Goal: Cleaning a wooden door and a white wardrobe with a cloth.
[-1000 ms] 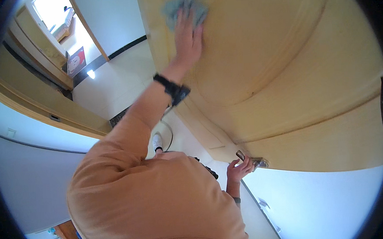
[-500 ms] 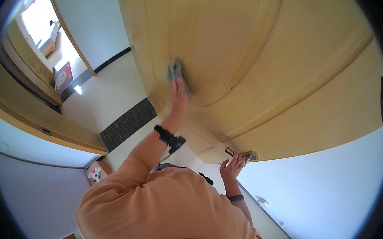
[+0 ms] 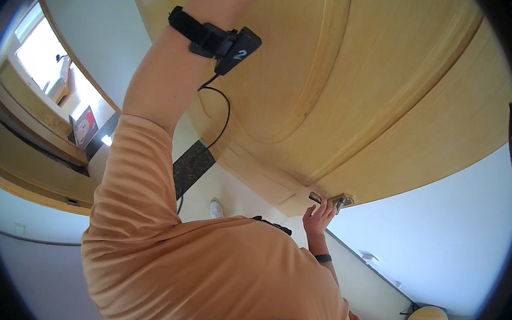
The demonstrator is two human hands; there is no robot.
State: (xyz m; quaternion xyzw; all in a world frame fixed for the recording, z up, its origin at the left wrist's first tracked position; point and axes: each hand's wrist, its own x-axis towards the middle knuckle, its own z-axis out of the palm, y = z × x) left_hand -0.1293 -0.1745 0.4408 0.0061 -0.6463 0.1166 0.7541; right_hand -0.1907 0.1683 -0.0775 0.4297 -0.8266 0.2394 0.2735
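A large, light wooden door [image 3: 297, 59] with curved raised mouldings fills the upper middle and right. My left forearm [image 3: 165, 78] stretches up across it and leaves the picture at the top, so my left hand and anything it holds are out of sight. A black strap with a small boxy device [image 3: 236, 50] and a dangling cable sits on that arm. Low on the door's near edge, my right hand [image 3: 317, 219] has its fingers curled round the metal door handle [image 3: 345, 201]. A dark band circles my right wrist.
To the left stands a wooden door frame [image 3: 32, 189], with a bright room beyond it and a picture-printed mat [image 3: 85, 127]. A dark threshold strip [image 3: 194, 169] crosses the pale floor. A white shoe [image 3: 215, 208] shows below. A round wooden stool top [image 3: 426, 316] is at the bottom right.
My left hand, which held a grey cloth against the door, has moved up and out of the picture. My right hand stays at the handle, and the view has shifted slightly.
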